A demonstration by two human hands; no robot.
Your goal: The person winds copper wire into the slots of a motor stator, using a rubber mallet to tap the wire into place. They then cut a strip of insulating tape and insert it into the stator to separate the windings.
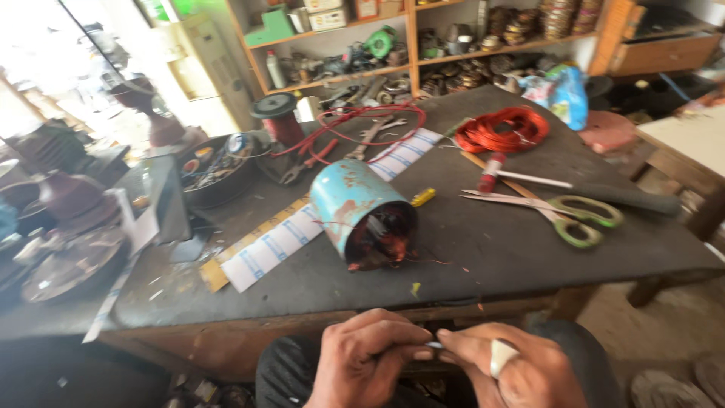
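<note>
Low in the head view, below the table's front edge, my left hand (368, 357) and my right hand (513, 366) meet over my lap. Both pinch one small thin pale strip (433, 345) between thumb and fingertips. A pale patch sits on my right thumb. On the dark table (483, 249) just beyond them lies a blue metal motor housing (362, 214) on its side, its open end facing me with copper-coloured windings inside.
Green-handled scissors (574, 217), a red wire coil (502, 128), a long white strip with blue lines (302, 230), pliers, a wrench and a red spool (276, 121) lie on the table. A dark bowl of parts (219, 170) stands left. Cluttered shelves rise behind.
</note>
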